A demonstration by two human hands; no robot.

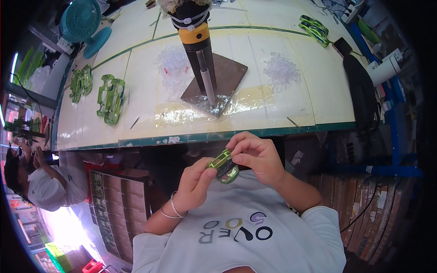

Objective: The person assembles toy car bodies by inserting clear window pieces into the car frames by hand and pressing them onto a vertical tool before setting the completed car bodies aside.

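Observation:
Just beyond my lap, in front of the table's near edge, I hold a small green toy car body shell with a dark printed panel on one side. My left hand pinches its left end between thumb and fingers. At the shell's upper right end, the fingers of my right hand are closed on it; whether a tiny part sits between those fingertips, I cannot tell. Two more groups of green car shells lie on the table: two frames at the left and a stacked few at the far right.
An upright black tool with a yellow band stands over a brown plate. Piles of small clear plastic pieces flank it, left and right. A teal fan is at back left, a black bag at right. Another person sits at left.

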